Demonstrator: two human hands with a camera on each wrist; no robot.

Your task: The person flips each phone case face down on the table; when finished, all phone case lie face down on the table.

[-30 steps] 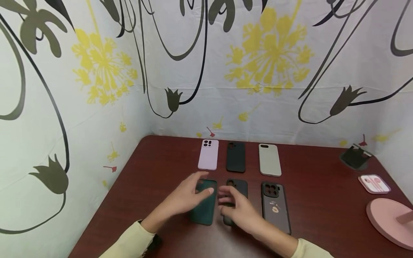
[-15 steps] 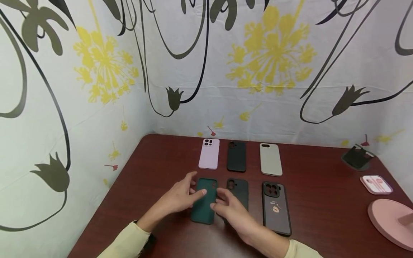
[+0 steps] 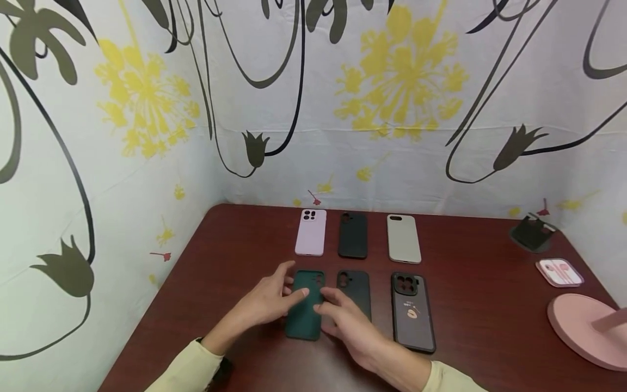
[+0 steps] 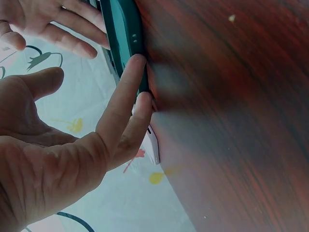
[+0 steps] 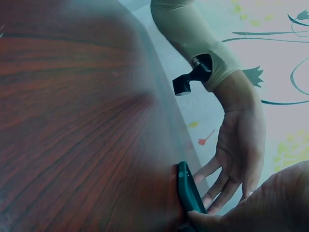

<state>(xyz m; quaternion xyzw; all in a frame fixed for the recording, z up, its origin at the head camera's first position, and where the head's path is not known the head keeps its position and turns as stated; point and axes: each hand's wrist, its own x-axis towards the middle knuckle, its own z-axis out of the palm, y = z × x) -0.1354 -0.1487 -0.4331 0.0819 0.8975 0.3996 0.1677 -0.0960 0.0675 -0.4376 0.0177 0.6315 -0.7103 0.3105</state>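
A dark green phone case lies flat at the front left of two rows of cases on a dark red table. My left hand lays straight fingers against the left edge of the green case. My right hand touches its right edge with the fingertips. In the right wrist view the green case stands edge-on between my left hand and my right hand. Neither hand lifts it.
A black case and a printed black case lie to the right. Lilac, black and grey cases form the back row. A pink base, earphone box and black stand sit far right.
My right hand has moved left off the black case to the green case's right edge. My left hand has slid back from on top of the green case to its left edge.
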